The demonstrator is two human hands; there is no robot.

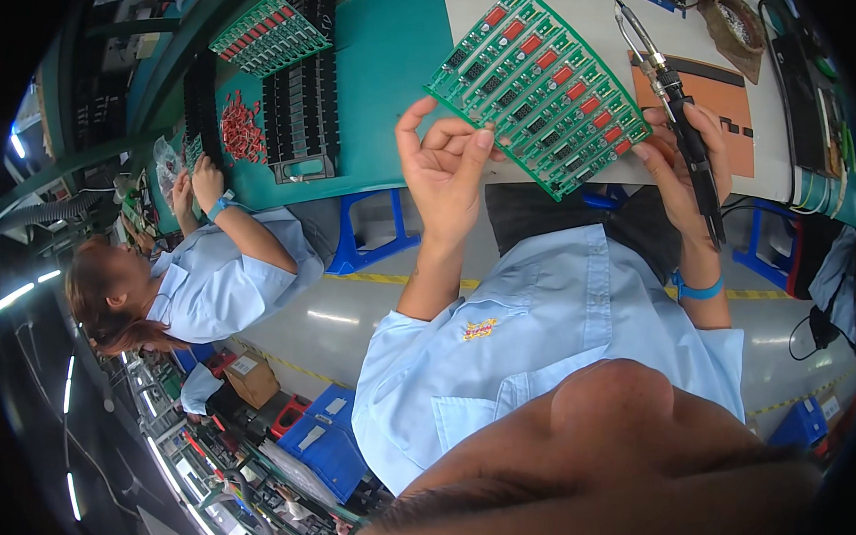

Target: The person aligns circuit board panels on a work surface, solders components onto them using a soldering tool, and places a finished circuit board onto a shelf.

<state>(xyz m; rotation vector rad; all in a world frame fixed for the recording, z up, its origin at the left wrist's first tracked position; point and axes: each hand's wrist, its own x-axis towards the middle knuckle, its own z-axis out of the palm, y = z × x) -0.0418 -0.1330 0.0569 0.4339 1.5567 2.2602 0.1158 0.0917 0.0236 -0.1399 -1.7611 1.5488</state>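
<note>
A green circuit board panel (547, 92), made of several strips with red and black parts, is held tilted above the near edge of the bench. My left hand (448, 164) is closed at its lower left edge, the thumb in front and some fingers partly hidden behind. At the panel's right corner, my right hand (686, 168) grips the board with thumb and fingertips. The same hand also holds a black soldering iron (689, 145) with a thin metal tube beside its tip. The iron's tip points up and away, apart from the panel.
Under the panel lies a pale work surface (587, 18), with an orange-brown sheet (726, 94) to its right. Leftward are a green mat (387, 96), black slotted racks (302, 103), another board panel (269, 36) and red parts (244, 127). A co-worker (230, 261) works at far left.
</note>
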